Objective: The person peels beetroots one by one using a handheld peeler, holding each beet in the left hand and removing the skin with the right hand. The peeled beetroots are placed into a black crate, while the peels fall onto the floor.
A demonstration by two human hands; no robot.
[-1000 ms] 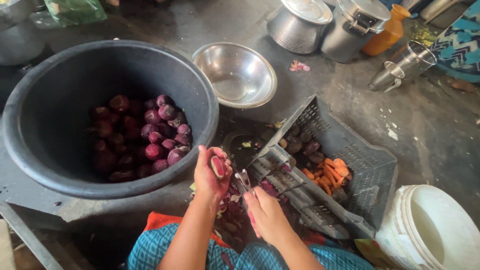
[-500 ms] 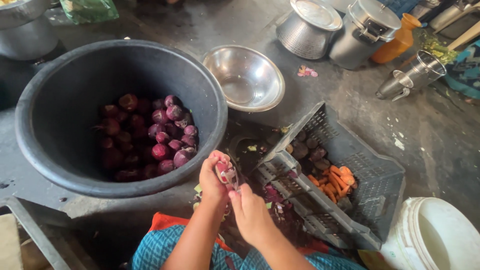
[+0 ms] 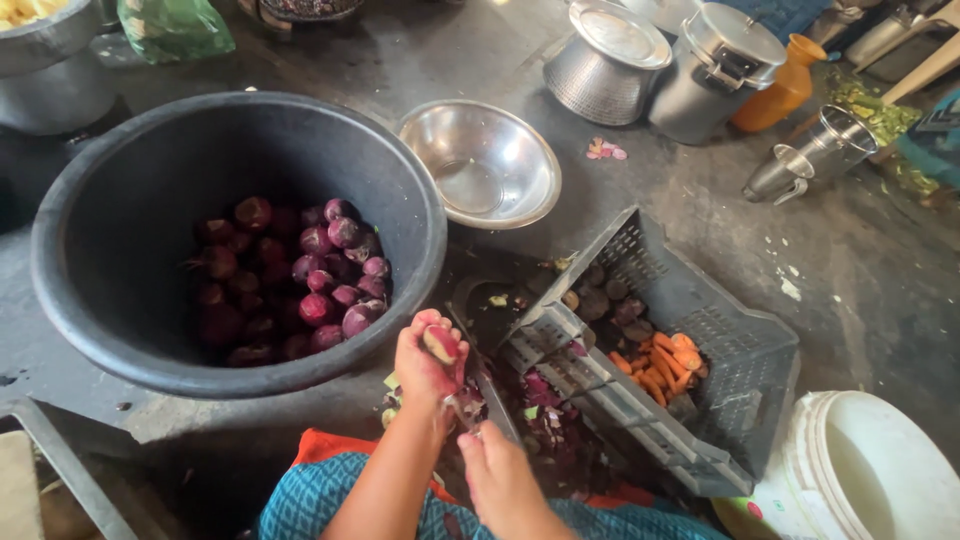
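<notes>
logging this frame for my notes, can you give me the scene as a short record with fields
left hand: holds a small reddish vegetable, fingers curled round it
right hand: low, beside a blade; grip unclear
black tub: peeled red vegetables inside
grey crate: tilted, dark roots and carrot pieces
steel bowl: empty, behind the crate
peelings: on floor between crate and hands

a small beetroot (image 3: 441, 343), half peeled with pale flesh showing beside its dark red skin, sat upright just outside the tub's rim.
</notes>
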